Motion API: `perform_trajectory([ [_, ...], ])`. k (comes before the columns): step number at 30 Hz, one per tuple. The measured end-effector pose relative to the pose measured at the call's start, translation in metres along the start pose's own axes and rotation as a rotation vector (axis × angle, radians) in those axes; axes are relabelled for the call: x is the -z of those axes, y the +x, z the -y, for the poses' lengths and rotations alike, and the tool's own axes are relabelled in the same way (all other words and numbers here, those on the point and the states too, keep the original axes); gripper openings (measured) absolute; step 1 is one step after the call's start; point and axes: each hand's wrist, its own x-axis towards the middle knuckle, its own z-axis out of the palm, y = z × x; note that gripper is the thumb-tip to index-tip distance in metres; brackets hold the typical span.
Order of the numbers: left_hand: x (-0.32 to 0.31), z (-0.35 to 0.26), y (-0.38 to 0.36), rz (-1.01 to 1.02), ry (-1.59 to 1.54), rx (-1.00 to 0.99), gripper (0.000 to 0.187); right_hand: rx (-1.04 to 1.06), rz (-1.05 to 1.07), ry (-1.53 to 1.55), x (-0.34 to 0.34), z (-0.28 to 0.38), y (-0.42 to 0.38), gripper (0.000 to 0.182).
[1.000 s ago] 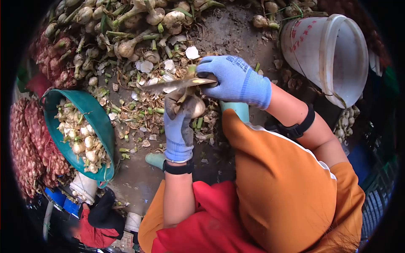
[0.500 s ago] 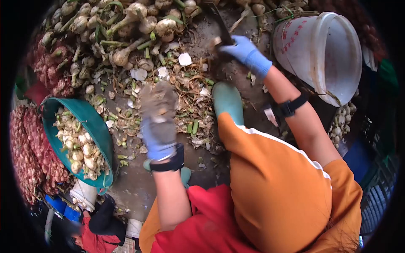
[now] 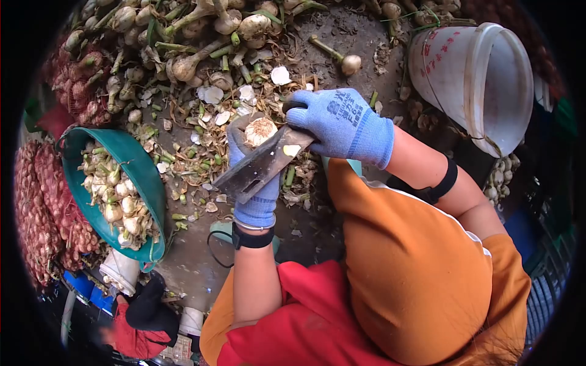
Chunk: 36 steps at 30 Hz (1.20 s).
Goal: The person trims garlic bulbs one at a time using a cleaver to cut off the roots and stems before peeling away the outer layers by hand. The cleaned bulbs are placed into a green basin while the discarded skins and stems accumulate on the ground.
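Note:
Both my hands wear blue gloves with dark grips. My left hand is closed around a garlic bulb, its root end facing up. The wide dark blade of a knife lies across in front of that hand and hides part of it. My right hand is wrapped round the knife's handle, close to the bulb. A pale slice clings to the blade. Just beyond my right hand, a garlic bulb with its stem lies on the ground.
Untrimmed garlic is heaped at the back left. A tilted green tub of trimmed bulbs stands left, beside red net sacks. A white bucket lies tipped at right. Peelings litter the ground. Another person is at lower left.
My right hand has brought the knife from the back down and left to my left hand. My left hand, blurred before, now shows a garlic bulb in its grip.

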Motion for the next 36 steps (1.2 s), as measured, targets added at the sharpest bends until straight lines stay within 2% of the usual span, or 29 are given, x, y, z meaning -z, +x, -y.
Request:
perform_trajectory([
  [3, -0.002, 0.0, -0.002, -0.043, 0.073, -0.084, 0.06, 0.004, 0.025, -0.009, -0.001, -0.003, 0.004, 0.03],
  [5, -0.005, -0.007, -0.008, -0.057, -0.22, -0.007, 0.055, -0.005, 0.033, -0.009, -0.003, -0.006, 0.004, 0.032],
  [7, 0.002, 0.019, -0.003, 0.05, -0.205, 0.053, 0.046, -0.108, 0.007, -0.048, -0.008, -0.019, 0.007, 0.023],
  [8, -0.001, -0.032, -0.015, 0.057, -0.277, 0.196, 0.041, -0.323, 0.0, -0.098, -0.021, -0.04, 0.012, 0.02],
  [9, -0.007, -0.024, -0.024, 0.061, -1.147, 0.455, 0.05, -0.5, -0.019, -0.029, -0.026, -0.069, 0.009, 0.021],
  [11, -0.011, -0.019, -0.027, 0.051, -0.266, -0.047, 0.066, -0.596, -0.036, 0.227, -0.008, -0.067, 0.006, 0.019],
  [12, -0.009, -0.014, -0.028, 0.007, -0.268, 0.001, 0.074, -0.645, -0.014, 0.636, -0.013, -0.055, 0.007, 0.025],
  [13, -0.01, -0.007, -0.019, -0.039, -0.282, 0.03, 0.082, -0.682, 0.09, 0.747, 0.005, -0.03, 0.009, 0.027],
  [14, -0.013, 0.001, -0.007, 0.006, -0.032, -0.168, 0.082, -0.393, -0.077, 0.768, -0.029, -0.041, 0.011, 0.029],
  [15, -0.013, 0.012, -0.005, 0.003, -0.035, -0.167, 0.082, -0.108, -0.23, 0.794, -0.067, -0.05, 0.007, 0.03],
  [16, -0.009, 0.024, -0.009, 0.223, -0.625, -0.12, 0.077, -0.569, 0.059, 1.184, -0.01, -0.015, 0.009, 0.038],
  [17, -0.005, 0.03, -0.012, 0.439, -1.214, -0.061, 0.073, -0.528, 0.087, 1.083, 0.001, -0.012, 0.01, 0.033],
  [18, -0.007, 0.002, -0.01, 0.012, -0.623, 0.226, 0.064, -0.459, 0.068, 0.964, 0.008, -0.008, 0.01, 0.03],
  [19, -0.004, 0.006, -0.009, -0.025, -0.577, 0.408, 0.053, -0.388, 0.052, 0.84, 0.011, -0.004, 0.01, 0.027],
  [20, -0.003, 0.007, -0.008, -0.038, -0.51, 0.393, 0.048, -0.223, 0.035, 0.591, 0.004, -0.01, 0.013, 0.023],
  [21, -0.002, 0.007, -0.008, -0.049, -0.446, 0.378, 0.044, -0.103, -0.123, 0.384, 0.003, -0.008, 0.01, 0.025],
  [23, -0.003, -0.002, -0.012, -0.039, -0.354, 0.338, 0.044, -0.115, 0.013, 0.216, 0.023, 0.002, 0.008, 0.026],
  [24, -0.009, 0.01, -0.01, -0.187, -0.431, 0.123, 0.046, -0.184, 0.081, 0.128, 0.015, -0.009, 0.008, 0.026],
  [25, -0.005, -0.017, -0.006, -0.159, -0.358, 0.279, 0.052, -0.251, 0.144, 0.039, 0.003, -0.028, 0.009, 0.026],
  [26, 0.007, -0.015, -0.003, -0.21, -0.18, 0.023, 0.057, -0.384, 0.274, -0.084, -0.004, -0.048, 0.008, 0.028],
  [27, 0.036, 0.011, 0.001, -0.305, 0.088, -0.093, 0.058, -0.536, 0.422, -0.113, 0.0, -0.063, 0.006, 0.03],
  [28, 0.064, -0.003, 0.006, -0.368, -0.041, 0.03, 0.057, -0.604, 0.324, -0.057, 0.006, -0.072, -0.002, 0.031],
  [29, 0.081, -0.031, 0.005, -0.334, -0.5, -0.028, 0.056, -0.669, 0.237, 0.0, 0.01, -0.079, -0.011, 0.032],
  [30, 0.149, 0.012, 0.008, 0.043, -1.252, -0.118, 0.056, -0.677, 0.246, 0.007, 0.004, -0.088, -0.022, 0.032],
  [31, 0.146, -0.018, 0.002, 0.315, -1.546, -0.112, 0.054, -0.559, 0.068, -0.01, -0.008, -0.099, -0.033, 0.033],
  [32, 0.145, -0.02, -0.003, 0.231, -1.559, -0.143, 0.057, -0.428, -0.114, -0.032, -0.022, -0.111, -0.036, 0.034],
  [33, 0.144, -0.021, -0.004, 0.149, -1.571, -0.179, 0.059, -0.328, -0.113, -0.038, -0.043, -0.124, -0.034, 0.035],
  [35, 0.127, 0.012, 0.0, 0.064, -1.408, -0.01, 0.067, -0.389, -0.075, -0.05, -0.052, -0.118, -0.024, 0.038],
  [36, 0.099, 0.021, -0.003, -0.048, -1.15, 0.038, 0.076, -0.423, -0.096, 0.067, -0.052, -0.113, -0.018, 0.038],
])
